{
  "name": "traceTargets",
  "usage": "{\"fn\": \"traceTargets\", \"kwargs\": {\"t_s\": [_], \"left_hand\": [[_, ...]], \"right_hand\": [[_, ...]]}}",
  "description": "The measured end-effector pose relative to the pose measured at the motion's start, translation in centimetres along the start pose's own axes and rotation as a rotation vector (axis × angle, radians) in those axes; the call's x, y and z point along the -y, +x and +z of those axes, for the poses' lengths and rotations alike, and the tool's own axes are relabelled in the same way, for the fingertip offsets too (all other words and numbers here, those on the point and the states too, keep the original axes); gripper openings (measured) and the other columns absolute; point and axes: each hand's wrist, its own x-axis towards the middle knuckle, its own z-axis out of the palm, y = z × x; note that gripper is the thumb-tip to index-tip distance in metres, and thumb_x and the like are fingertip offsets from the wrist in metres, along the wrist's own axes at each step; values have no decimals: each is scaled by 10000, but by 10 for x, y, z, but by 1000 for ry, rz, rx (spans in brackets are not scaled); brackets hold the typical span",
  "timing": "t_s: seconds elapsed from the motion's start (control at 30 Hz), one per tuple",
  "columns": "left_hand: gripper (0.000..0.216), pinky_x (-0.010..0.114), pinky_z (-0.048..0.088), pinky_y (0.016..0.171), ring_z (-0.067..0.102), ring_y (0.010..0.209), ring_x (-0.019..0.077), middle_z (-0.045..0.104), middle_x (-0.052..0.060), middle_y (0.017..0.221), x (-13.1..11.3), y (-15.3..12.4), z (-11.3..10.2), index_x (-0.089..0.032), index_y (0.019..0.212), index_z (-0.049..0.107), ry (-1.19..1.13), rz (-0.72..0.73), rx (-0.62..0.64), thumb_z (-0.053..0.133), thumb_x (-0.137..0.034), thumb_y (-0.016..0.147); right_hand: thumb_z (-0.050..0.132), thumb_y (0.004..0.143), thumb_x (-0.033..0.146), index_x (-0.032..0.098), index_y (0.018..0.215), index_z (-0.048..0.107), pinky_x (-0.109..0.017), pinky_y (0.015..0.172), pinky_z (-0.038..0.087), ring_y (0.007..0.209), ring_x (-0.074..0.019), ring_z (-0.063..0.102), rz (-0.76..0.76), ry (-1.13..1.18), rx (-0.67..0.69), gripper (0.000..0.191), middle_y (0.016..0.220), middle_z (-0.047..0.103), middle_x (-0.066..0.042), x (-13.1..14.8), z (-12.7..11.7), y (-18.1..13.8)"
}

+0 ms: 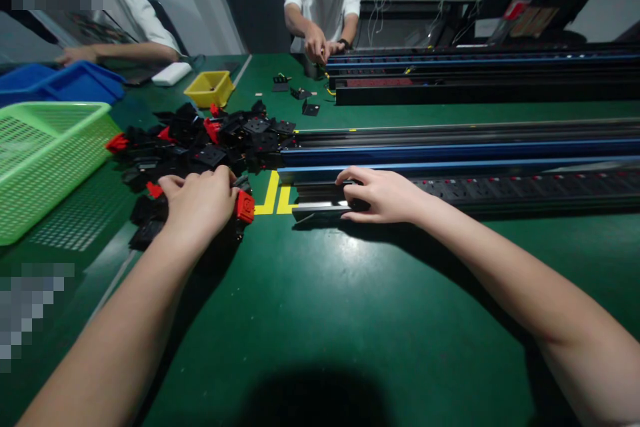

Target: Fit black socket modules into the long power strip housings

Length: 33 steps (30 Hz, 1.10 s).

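Observation:
My left hand (197,200) lies knuckles-up on the near edge of a heap of black and red plastic socket parts (210,140), fingers curled down into them; a red part (245,205) sits at its right side. What the fingers hold is hidden. My right hand (383,195) rests on the left end of a long black power strip rail (500,190), fingers curled over a black piece at the rail's end.
Long black and blue rails (450,147) run to the right, more (475,73) behind. A green basket (40,160) and blue bins (65,83) stand left, a yellow tray (210,88) behind the heap. One person works opposite, another's arm rests at far left.

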Motion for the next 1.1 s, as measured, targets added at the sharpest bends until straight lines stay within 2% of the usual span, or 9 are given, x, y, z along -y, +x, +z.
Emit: {"fn": "traceTargets", "kwargs": {"t_s": [0.23,0.37,0.5,0.63,0.73,0.87,0.97,1.03,1.1], "left_hand": [[346,540,311,935,627,1002,378,712,155,915,-5,-1,-2,-242,1129,548,-24,-6,37,381,-437,897],[309,564,313,944,621,1003,367,720,124,935,-3,0,-2,-258,1069,563,-58,-5,24,436,-470,885],[291,578,315,950,619,997,369,710,128,884,-1,1,1,-223,998,579,-93,9,-26,517,-468,852],[329,595,311,949,623,1019,400,710,159,929,1,1,1,-198,1039,539,-105,21,-77,552,-465,846],[367,602,313,948,616,1044,420,702,180,984,-1,-4,-5,-174,1079,518,-115,1,-158,567,-455,848],[455,633,314,988,573,1131,417,637,218,1142,-13,-20,-15,-125,1179,491,-186,-19,-345,560,-439,858],[571,497,427,990,516,1223,359,531,228,1282,-31,-30,-12,-100,1277,441,-400,49,-500,629,-374,813],[608,428,449,1015,507,1225,319,486,227,1304,-45,-35,-5,-88,1301,436,-575,74,-589,659,-338,794],[603,413,445,1049,520,1208,296,469,195,1311,-58,-39,5,-137,1317,446,-729,77,-587,671,-322,789]], "right_hand": [[578,919,485,187,918,621,-331,738,497,988,-235,638,7,2,1,301,1296,566,-120,0,1,0],[584,915,488,186,913,625,-325,729,496,982,-231,641,9,6,-6,305,1299,567,-118,0,1,-1],[581,919,481,184,919,622,-330,739,498,992,-232,637,10,6,-4,300,1307,566,-121,1,0,-1],[580,919,479,184,918,623,-336,735,497,989,-232,635,7,8,-3,298,1305,567,-123,1,0,0],[577,922,479,182,918,623,-336,739,495,995,-234,633,4,4,-4,300,1300,568,-122,1,0,0],[587,916,476,181,927,627,-332,729,489,987,-234,631,2,3,-9,298,1301,568,-127,1,1,-1],[588,916,474,180,923,630,-328,722,485,978,-230,631,3,8,-10,296,1294,571,-126,1,0,-1],[588,916,473,178,920,630,-327,722,484,975,-228,631,3,8,-12,297,1293,571,-127,1,1,-1],[587,917,472,177,926,630,-326,723,485,974,-228,631,2,5,-11,298,1293,571,-129,1,1,-1]]}}
